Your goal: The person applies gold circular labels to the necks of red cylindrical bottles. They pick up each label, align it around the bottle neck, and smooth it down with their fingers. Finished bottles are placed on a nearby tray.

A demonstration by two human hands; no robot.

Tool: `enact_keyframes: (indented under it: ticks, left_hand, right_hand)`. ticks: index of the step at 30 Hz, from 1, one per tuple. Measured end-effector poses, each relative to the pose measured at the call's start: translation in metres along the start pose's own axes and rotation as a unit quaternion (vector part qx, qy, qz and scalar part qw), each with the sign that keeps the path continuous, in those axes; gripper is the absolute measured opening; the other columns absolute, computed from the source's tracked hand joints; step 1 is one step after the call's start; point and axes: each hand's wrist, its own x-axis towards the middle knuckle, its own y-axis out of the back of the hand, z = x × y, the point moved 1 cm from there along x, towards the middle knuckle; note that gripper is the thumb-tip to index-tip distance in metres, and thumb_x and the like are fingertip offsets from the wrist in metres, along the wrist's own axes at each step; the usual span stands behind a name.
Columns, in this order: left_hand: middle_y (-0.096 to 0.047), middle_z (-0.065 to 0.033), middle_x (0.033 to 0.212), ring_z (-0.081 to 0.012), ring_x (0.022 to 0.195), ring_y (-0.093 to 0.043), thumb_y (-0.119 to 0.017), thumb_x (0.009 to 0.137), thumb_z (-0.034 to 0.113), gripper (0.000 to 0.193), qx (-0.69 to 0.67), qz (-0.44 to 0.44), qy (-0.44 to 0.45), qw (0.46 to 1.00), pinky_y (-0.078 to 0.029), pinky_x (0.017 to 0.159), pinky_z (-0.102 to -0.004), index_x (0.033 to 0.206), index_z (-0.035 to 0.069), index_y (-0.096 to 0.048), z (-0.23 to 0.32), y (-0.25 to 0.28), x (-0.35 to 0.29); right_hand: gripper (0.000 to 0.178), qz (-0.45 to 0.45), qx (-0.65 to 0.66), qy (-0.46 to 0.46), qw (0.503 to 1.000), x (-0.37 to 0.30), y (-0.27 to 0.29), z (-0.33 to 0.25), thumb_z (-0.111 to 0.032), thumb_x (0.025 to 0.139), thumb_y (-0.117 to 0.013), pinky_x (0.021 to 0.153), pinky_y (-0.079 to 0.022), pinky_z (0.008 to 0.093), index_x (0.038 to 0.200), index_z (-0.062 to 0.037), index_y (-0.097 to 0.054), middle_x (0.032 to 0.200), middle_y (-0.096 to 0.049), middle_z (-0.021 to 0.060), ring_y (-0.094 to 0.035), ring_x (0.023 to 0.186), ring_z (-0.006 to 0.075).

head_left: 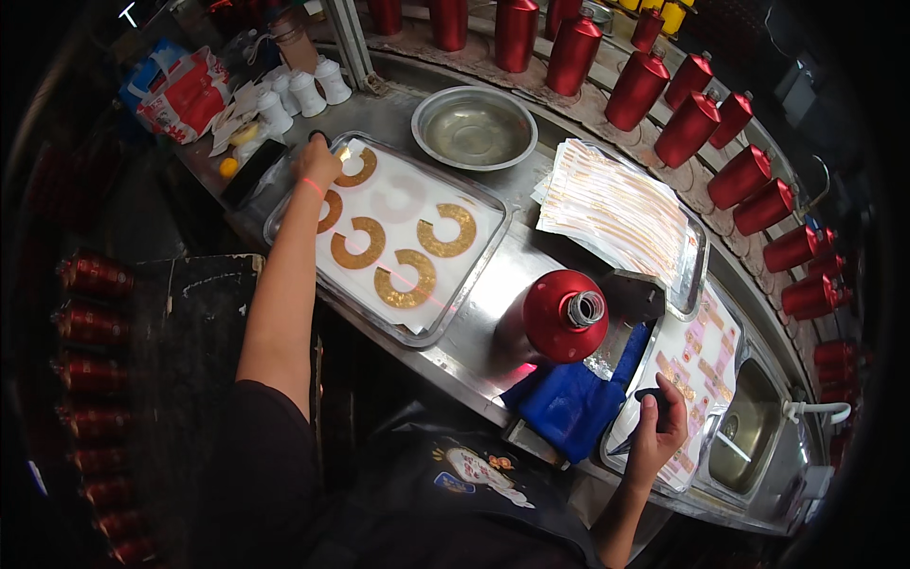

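Note:
My left hand [318,163] reaches to the far left corner of a metal tray [438,334]. Its fingers are bunched beside a gold C-shaped decal [356,169]; what they pinch is hidden. Several more gold decals [405,279] lie on white sheets in that tray. At the lower right, my right hand [664,429] is raised with curled fingers around a small black piece [648,395] whose kind is unclear. Below it are sheets with pink and gold prints [697,365]. Between my hands a shiny red bottle [559,327] stands upright, uncapped, beside a blue cloth [569,408].
A metal basin [474,130] of water sits behind the tray. Stacked gold-striped sheets [611,213] lie right of it. Red bottles [637,90] line a curved conveyor at the back. White bottles [305,93] and a bag [188,95] occupy the far left; a sink [747,441] is right.

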Motion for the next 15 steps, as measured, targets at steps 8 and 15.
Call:
enact_keyframes:
  ticks: [8, 15]
  left_hand:
    - [-0.070, -0.0211, 0.117, -0.0403, 0.111, -0.067, -0.065, 0.086, 0.010, 0.032, -0.057, 0.100, 0.016, 0.993, -0.055, 0.087, -0.0503, 0.116, 0.004, -0.056, 0.018, 0.024, -0.044]
    - [-0.069, -0.0136, 0.087, -0.0231, 0.074, -0.069, -0.074, 0.080, 0.005, 0.029, -0.378, 0.081, -0.018, 0.922, -0.055, 0.065, -0.0357, 0.102, 0.001, -0.055, 0.041, 0.069, -0.181]
  right_hand:
    - [0.027, -0.072, 0.027, -0.025, 0.997, -0.041, -0.026, -0.035, 0.002, 0.093, -0.063, 0.066, -0.042, 0.0184, 0.120, 0.0032, -0.066, 0.088, -0.063, 0.0012, -0.055, 0.073, 0.0045]
    - [0.028, -0.352, 0.135, -0.138, 0.916, -0.051, -0.129, -0.057, -0.011, 0.095, -0.068, 0.063, -0.039, 0.0178, 0.121, -0.0009, -0.069, 0.094, -0.064, -0.0026, -0.051, 0.072, 0.0010]
